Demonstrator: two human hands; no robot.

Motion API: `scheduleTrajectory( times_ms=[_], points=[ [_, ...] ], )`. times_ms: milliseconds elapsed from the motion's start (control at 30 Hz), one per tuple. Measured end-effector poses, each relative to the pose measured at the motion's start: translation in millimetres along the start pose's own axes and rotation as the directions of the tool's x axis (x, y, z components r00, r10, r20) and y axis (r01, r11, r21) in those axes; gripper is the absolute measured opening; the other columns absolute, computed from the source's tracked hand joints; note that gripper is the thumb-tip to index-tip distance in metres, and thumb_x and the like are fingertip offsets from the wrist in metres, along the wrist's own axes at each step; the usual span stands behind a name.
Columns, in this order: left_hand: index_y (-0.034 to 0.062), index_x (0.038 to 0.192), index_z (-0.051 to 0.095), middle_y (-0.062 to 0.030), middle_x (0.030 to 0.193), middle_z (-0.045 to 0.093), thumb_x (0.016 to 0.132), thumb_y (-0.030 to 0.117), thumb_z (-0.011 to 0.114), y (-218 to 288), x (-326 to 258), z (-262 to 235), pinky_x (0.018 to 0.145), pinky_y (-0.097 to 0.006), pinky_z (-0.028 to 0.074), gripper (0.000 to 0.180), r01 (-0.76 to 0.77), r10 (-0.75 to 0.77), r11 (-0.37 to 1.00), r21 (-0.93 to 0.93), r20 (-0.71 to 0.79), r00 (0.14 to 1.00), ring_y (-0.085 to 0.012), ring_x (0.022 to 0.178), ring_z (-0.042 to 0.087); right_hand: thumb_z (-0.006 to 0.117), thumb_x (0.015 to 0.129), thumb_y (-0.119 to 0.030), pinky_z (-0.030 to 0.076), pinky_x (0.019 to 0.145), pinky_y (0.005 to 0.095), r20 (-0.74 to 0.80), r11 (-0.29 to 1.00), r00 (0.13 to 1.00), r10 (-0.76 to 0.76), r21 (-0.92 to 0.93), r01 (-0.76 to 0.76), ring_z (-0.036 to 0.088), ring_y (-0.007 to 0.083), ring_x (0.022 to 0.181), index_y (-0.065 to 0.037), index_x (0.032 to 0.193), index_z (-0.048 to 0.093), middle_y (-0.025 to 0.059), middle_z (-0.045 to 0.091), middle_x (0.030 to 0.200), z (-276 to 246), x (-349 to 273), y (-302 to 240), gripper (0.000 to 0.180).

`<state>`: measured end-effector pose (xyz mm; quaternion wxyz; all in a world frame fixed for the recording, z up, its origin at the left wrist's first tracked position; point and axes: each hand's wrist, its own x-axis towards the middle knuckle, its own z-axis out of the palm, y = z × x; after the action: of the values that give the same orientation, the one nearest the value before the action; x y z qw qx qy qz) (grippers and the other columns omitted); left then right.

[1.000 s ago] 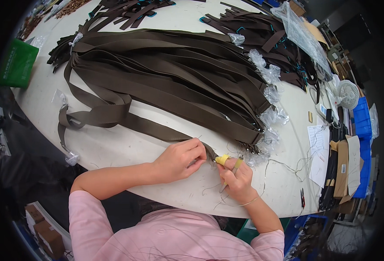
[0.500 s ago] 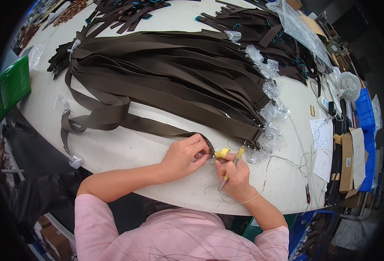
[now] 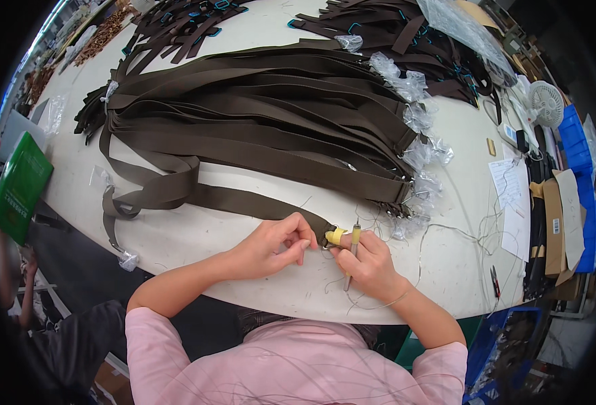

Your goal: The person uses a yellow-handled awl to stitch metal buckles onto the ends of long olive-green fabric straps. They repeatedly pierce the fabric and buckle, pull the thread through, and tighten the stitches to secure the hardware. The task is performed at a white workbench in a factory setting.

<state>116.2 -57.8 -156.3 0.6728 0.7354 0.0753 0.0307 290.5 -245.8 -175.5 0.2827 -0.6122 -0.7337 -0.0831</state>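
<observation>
A long brown strap point(image 3: 244, 200) lies flat on the white table point(image 3: 196, 243), looped at its far left. Its near end has a small metal ring, right at the table's front edge between the two hands. The left hand point(image 3: 274, 244) pinches the strap end with curled fingers. The right hand point(image 3: 369, 264) is closed around a thin tool point(image 3: 352, 251), and one finger wears yellow tape point(image 3: 336, 235). A moment ago the hands were touching; now there is a small gap between them.

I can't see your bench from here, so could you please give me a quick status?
Left hand pinching strap end. Right hand holding thin tool at metal ring. Loose threads nearby.
</observation>
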Motion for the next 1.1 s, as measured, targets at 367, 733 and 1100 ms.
scheduleTrajectory(
  times_ms=[367,733,1100],
  points=[
    [0.0018,0.102,0.047,-0.0161,0.086,0.06,0.094,-0.003,0.06,-14.7,-2.2,29.7,0.063,-0.047,0.051,0.016,-0.09,0.203,0.799,0.594,-0.126,0.971,-0.041,0.073,0.062,0.078,0.079,-0.005,0.048,0.057,0.0359,-0.027,1.0,1.0,0.008,0.001,-0.008,0.057,0.0228,0.07,-0.007,0.073,0.049,0.008,0.07,0.094,2.3,2.7,-2.4,0.03],
    [-0.0001,0.103,0.043,-0.0197,0.091,0.06,0.082,-0.007,0.06,-3.7,1.8,15.8,0.069,-0.051,0.049,0.028,-0.03,0.047,0.848,0.529,-0.019,0.999,-0.0455,0.084,0.063,0.071,0.081,-0.002,0.052,0.064,0.04,0.088,0.998,0.996,0.032,0.055,-0.037,0.059,0.0299,0.078,-0.003,0.09,0.061,0.013,0.068,0.096,0.0,0.5,-0.4,0.013],
    [0.0013,0.099,0.049,-0.0177,0.084,0.064,0.091,0.005,0.062,-14.9,-8.5,9.6,0.067,-0.047,0.05,0.015,-0.036,0.095,0.858,0.513,-0.09,0.991,-0.0398,0.08,0.066,0.078,0.081,-0.01,0.044,0.065,0.0493,0.091,0.99,0.99,0.103,0.087,-0.111,0.053,0.0406,0.078,-0.006,0.072,0.043,0.0192,0.065,0.095,4.4,-0.2,-17.2,0.036]
  ],
)
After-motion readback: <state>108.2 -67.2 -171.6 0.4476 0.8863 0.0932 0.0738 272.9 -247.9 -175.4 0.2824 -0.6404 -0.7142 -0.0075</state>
